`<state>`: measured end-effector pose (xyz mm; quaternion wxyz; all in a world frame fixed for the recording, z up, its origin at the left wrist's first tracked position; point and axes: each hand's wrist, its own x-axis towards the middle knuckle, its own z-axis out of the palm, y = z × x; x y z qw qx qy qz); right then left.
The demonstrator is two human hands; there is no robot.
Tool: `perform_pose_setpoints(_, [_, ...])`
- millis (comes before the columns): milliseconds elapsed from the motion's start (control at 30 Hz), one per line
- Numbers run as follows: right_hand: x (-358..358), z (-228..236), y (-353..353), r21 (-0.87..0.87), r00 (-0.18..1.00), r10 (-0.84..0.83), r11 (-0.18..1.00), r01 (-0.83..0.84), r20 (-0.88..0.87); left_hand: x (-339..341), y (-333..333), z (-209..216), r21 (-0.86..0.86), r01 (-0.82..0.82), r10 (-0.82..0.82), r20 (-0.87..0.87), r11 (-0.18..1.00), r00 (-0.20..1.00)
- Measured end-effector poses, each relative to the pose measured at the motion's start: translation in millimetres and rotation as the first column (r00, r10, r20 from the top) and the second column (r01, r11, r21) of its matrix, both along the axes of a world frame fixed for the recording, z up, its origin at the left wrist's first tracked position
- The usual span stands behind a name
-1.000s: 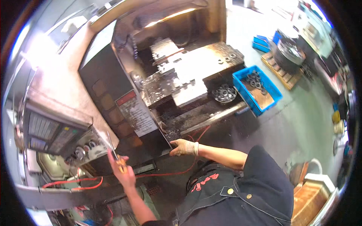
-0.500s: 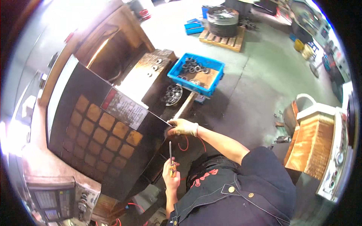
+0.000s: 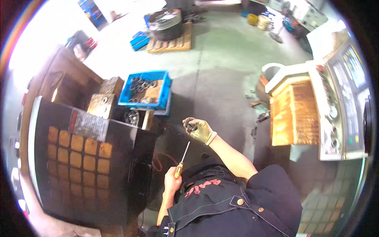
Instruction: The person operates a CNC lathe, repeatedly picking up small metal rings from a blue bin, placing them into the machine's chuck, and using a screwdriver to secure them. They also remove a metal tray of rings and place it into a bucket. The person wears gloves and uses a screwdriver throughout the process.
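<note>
In my bare left hand, at the lower middle, is the yellow handle of a screwdriver. Its thin metal shaft points up and away from me, toward my other hand. My right hand wears a pale work glove and is held out ahead, closed round a small dark metal ring. The glove covers part of that ring. The screwdriver's tip is just short of the gloved fingers, apart from them.
A machine with a dark sliding door stands close on my left. Beyond it, a blue crate holds several metal rings, with a round tray of rings below. Another machine stands right. A drum on a wooden pallet lies far ahead.
My view has turned to the right. My right hand has left the machine door's edge and now shows a dark ring in its fingers. The screwdriver stays in my left hand.
</note>
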<state>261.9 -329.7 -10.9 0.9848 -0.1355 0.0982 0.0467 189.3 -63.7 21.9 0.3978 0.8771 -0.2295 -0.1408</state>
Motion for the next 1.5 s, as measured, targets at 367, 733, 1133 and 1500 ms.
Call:
perform_pose_setpoints(367, [-180.9, -1.3, -25.0, -0.602, 0.763, -0.585, 0.723, 0.339, -0.274, 20.5, -33.0, -9.1, 0.051, 0.61, -0.606, -0.077, 0.791, 0.792])
perform_pose_setpoints(733, [-364.9, -42.6, 98.5, -0.735, 0.303, -0.891, 0.451, 0.507, -0.338, -91.2, -25.8, -32.8, 0.172, 0.915, -0.9, -0.189, 0.365, 0.394])
perform_pose_setpoints(1133, [-515.9, -46.2, 205.9, -0.841, 0.308, -0.921, 0.355, 0.408, -0.239, -167.5, -38.2, -44.0, -0.034, 0.985, -0.974, -0.151, -0.168, -0.171])
perform_pose_setpoints(1500, [-671.2, -70.3, 268.9, -0.521, -0.097, -0.932, 0.107, 0.847, -0.349, -308.3, -84.9, -3.7, 0.478, 0.751, -0.889, -0.195, -0.455, -0.415])
